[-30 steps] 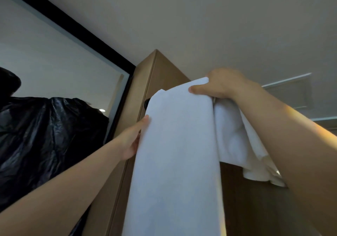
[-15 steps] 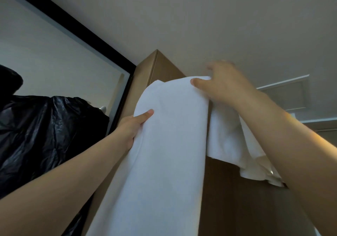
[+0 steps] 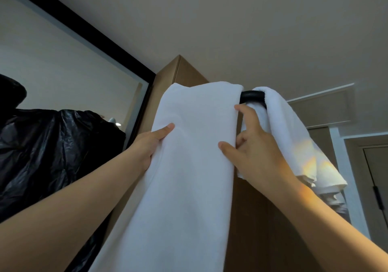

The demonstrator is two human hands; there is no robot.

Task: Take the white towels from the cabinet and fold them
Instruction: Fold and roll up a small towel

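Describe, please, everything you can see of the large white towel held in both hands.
The large white towel is plain, soft-looking cloth, barely creased. Its top is folded over a black bar by the wooden cabinet, and it hangs long past the frame's bottom edge. The left hand grips its left edge, the right hand its right edge, thumbs in front. A second white towel hangs to its right.

No text, label, brand or number can be read anywhere in the view.

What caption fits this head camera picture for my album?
Left hand and right hand grip a white towel draped over a black bar by the cabinet.
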